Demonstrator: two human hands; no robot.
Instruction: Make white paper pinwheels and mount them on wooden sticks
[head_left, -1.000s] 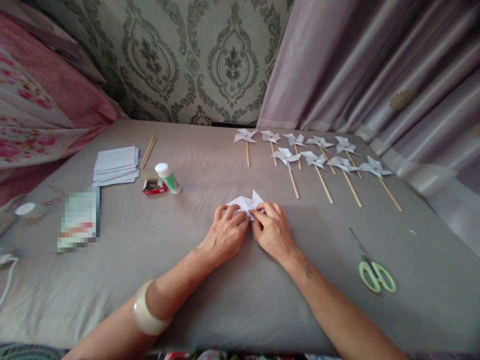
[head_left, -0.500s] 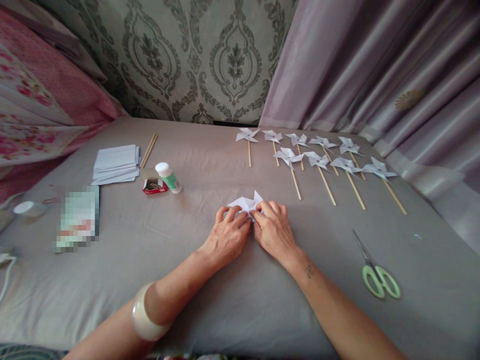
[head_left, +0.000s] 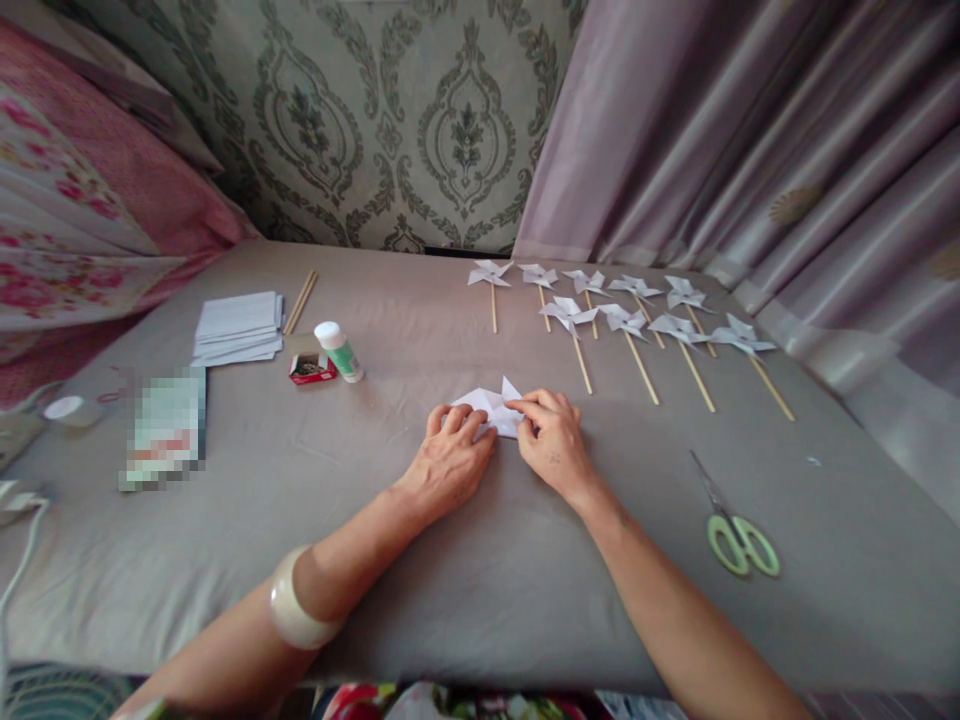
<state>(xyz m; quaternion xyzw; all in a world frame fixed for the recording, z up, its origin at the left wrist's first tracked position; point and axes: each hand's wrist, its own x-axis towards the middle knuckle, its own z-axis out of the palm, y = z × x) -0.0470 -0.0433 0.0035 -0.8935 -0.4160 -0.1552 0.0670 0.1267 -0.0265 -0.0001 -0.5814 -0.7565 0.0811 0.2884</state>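
A white folded paper piece [head_left: 491,405] lies on the grey cloth [head_left: 480,560] near the middle. My left hand [head_left: 448,458] rests on its left part with bent fingers pressing it down. My right hand [head_left: 551,442] pinches its right side, index finger stretched along a fold. Most of the paper is hidden under the two hands; only its far points show.
Several finished paper pinwheels on wooden sticks [head_left: 622,322] lie in rows at the back right. Green-handled scissors [head_left: 731,535] lie at the right. A glue bottle [head_left: 339,351], a small red box [head_left: 310,368], a paper stack [head_left: 238,328] and spare sticks [head_left: 300,301] sit at the left.
My right hand has shifted slightly apart from the left, its index finger now reaching over the paper. The left hand stays pressed on the paper.
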